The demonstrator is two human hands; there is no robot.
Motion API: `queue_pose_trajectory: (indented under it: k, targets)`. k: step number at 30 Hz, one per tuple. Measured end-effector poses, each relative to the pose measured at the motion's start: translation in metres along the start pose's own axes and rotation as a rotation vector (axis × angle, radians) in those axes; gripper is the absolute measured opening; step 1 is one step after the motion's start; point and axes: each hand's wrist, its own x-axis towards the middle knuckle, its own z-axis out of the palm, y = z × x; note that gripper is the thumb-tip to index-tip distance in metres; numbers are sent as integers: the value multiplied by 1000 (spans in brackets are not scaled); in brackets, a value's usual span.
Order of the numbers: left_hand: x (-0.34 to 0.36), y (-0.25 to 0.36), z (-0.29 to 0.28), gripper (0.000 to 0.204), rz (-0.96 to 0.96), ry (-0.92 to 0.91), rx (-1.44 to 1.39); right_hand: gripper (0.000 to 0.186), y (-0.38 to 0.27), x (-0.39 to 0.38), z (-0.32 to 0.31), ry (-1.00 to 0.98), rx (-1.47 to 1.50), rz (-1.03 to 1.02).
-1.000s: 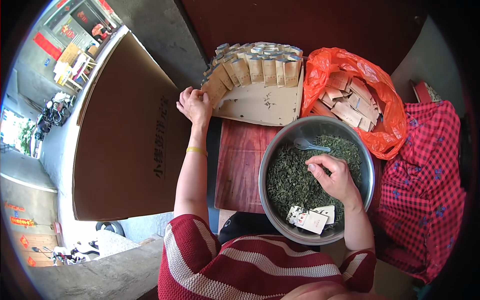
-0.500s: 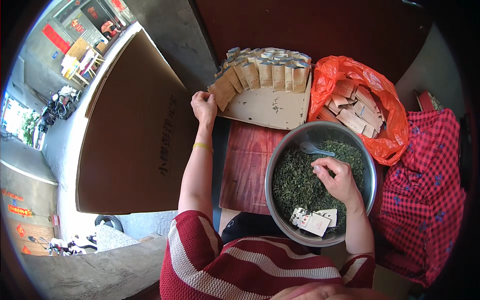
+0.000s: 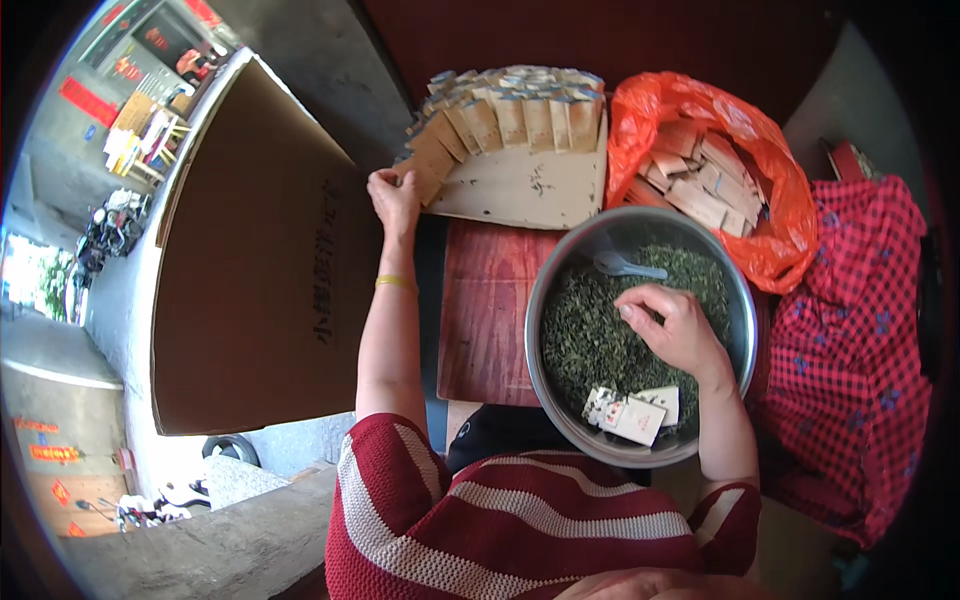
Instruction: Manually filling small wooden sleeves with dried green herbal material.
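My left hand [image 3: 394, 200] has its fingers curled on the end brown paper packet [image 3: 428, 171] of a row standing in a shallow cardboard tray [image 3: 515, 193]. My right hand [image 3: 660, 320] hangs with bent, closed fingers over loose dried green leaves [image 3: 585, 340] in a steel bowl [image 3: 538, 380]; whatever is between its fingertips is hidden. A pale spoon [image 3: 625, 266] lies on the leaves behind it, and white packets [image 3: 630, 420] lie near the front of the bowl.
A red plastic bag [image 3: 785, 240] of loose paper pieces stands behind the bowl, beside red checked cloth [image 3: 850, 360]. A large cardboard sheet [image 3: 250, 260] rises at left. The red wooden board [image 3: 485, 330] lies under the tray's front. A person [image 3: 192, 64] is far off at upper left.
My left hand's fingers have drawn closer around the end packet. My right hand keeps the same closed shape over the leaves. The whole view has shifted slightly between frames.
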Motion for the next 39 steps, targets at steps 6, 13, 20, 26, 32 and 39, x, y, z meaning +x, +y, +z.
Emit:
queue_pose_trajectory:
  k: [6,13,20,26,32,39]
  targets:
    - [24,-31,-29,64,106,-25,-163,12,12,12,-3,-93,75,45]
    - [-61,88,-44,50,174,-235,-337,15,25,-3,-6,-508,34,98]
    - [-170,171,-69,31,300,-655,-525,33,-5,-19,21,-735,-395,-53]
    - [-224,186,-56,27,321,-942,-565,29,-11,-25,38,-837,-523,-124]
    - [-239,186,-50,24,4,-1111,-720,19,3,-12,8,-758,-316,106]
    - [-242,177,-53,24,-3,-1192,-707,30,-11,-39,0,-796,-497,26]
